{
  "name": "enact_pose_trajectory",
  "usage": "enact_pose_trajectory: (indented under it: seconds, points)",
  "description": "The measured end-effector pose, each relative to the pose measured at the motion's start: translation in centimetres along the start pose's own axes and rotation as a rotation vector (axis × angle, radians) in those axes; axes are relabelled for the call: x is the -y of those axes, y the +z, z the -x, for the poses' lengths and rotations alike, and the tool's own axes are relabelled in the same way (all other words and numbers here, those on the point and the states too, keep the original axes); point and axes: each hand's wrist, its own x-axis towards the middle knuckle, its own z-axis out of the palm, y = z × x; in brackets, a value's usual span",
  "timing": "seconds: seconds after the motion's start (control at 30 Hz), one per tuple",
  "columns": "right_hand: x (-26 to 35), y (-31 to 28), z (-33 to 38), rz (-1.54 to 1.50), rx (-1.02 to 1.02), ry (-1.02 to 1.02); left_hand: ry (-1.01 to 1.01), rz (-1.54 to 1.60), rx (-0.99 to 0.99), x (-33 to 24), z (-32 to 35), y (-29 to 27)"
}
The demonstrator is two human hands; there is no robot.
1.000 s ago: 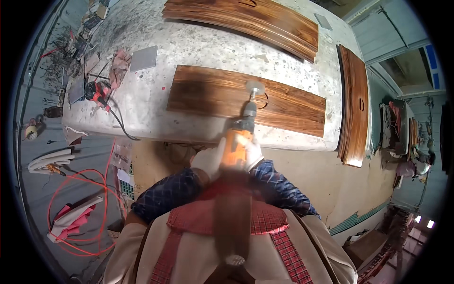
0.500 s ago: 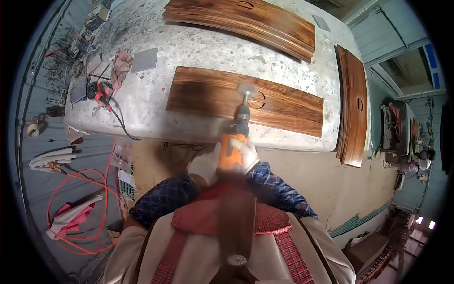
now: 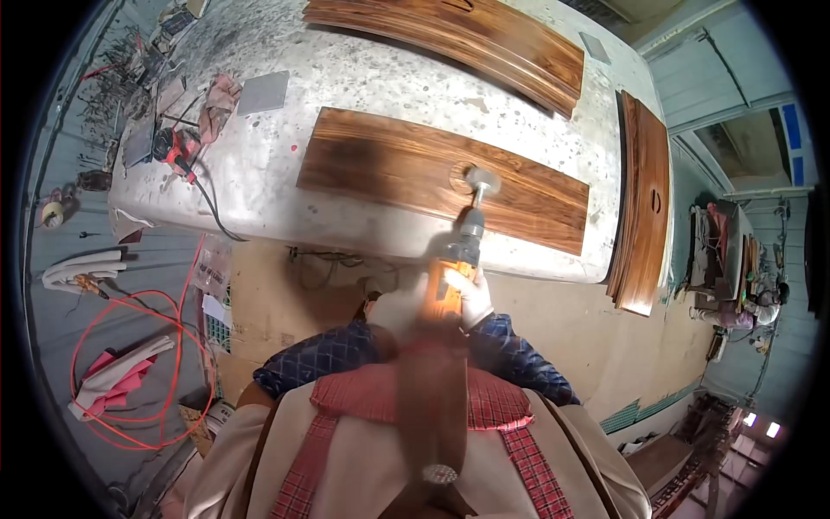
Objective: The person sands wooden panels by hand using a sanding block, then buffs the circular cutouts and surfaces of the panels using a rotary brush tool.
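Observation:
I hold an orange and black power drill (image 3: 443,290) in both white-gloved hands. My right hand (image 3: 471,298) is closed round the right side of its body. My left hand (image 3: 398,310) is blurred and closes against the left side. A pale round disc (image 3: 484,180) on a metal shank extends from the chuck. It is at the dark wooden board (image 3: 372,160), just right of a round mark (image 3: 461,176) near the board's middle. Whether the disc touches the wood I cannot tell. The board lies flat across the table's near side.
The spotted white table (image 3: 251,169) carries stacked boards at the back (image 3: 493,48) and right (image 3: 644,208). A red corded power tool (image 3: 177,156), cloth (image 3: 220,108) and grey square (image 3: 263,93) lie left. An orange hose (image 3: 175,346) coils on the floor. Another person (image 3: 761,307) is far right.
The drill has swung right, its disc passing from the left of the board's round mark to its right. Both hands moved along with it. The whole view has shifted slightly.

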Motion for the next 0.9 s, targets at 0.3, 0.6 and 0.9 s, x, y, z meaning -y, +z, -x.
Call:
enact_pose_trajectory:
  seconds: [0.3,0.6,0.9]
  points:
    - [3.8,3.8,-3.7,0.102,0.138,0.078,-0.069,-0.027,-0.130,0.1,-1.7,-2.2]
    - [2.8,1.8,-2.5,-0.031,0.155,0.046,-0.063,0.064,-0.004,-1.1,-1.5,-2.2]
    - [0.7,0.7,-1.5,-0.004,0.114,0.037,0.033,-0.043,0.049,0.7,-0.7,-2.7]
